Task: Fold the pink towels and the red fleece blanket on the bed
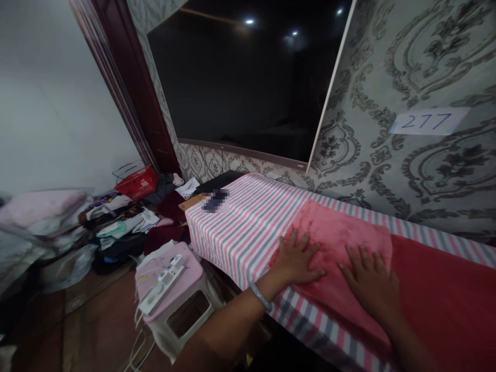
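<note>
My left hand (296, 258) lies flat with fingers spread on the left edge of a pink-red cloth (337, 230). My right hand (370, 281) rests flat beside it, fingers stretched out, on the same cloth. The cloth is spread over a board covered in pink, grey and white striped fabric (248, 217). A darker red stretch of fabric (445, 294) continues to the right. A bangle circles my left wrist.
A pink stool (174, 294) with a white power strip (163, 281) stands left of the board. Piled clothes (127, 222) and a red basket (137, 182) lie on the floor. A large dark screen (248, 82) and a "277" label (426, 121) are on the patterned wall.
</note>
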